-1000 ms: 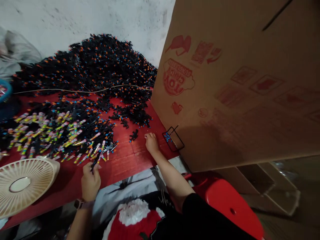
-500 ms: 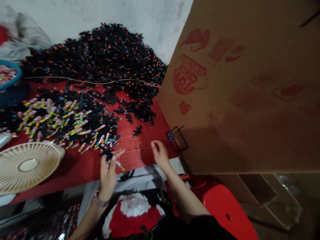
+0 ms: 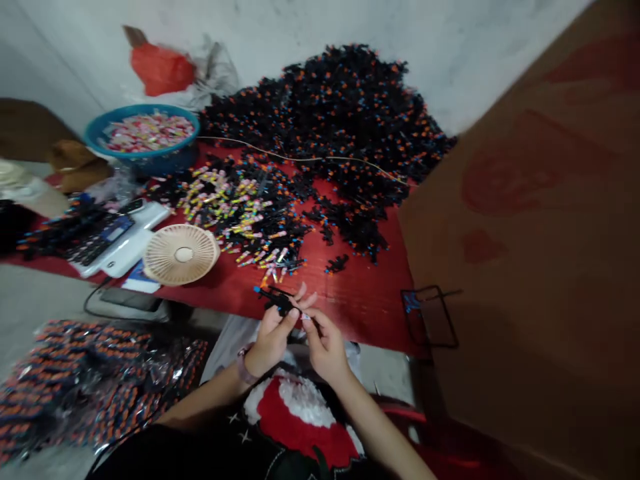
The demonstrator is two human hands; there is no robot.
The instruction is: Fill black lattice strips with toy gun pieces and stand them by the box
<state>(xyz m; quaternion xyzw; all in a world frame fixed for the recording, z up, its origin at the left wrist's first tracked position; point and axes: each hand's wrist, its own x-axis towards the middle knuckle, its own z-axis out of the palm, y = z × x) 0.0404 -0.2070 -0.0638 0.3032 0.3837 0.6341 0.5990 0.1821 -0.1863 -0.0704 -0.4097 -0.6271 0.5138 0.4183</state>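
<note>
The right hand (image 3: 327,350), well apart from the left hand (image 3: 273,337) before, is now coming right up to it, pinching beside the black toy gun (image 3: 281,303).

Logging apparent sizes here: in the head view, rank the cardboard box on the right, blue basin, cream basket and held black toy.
Largest to smallest:
1. Cardboard box, cut off by the frame
2. Blue basin
3. Cream basket
4. Black toy, partly covered
</note>
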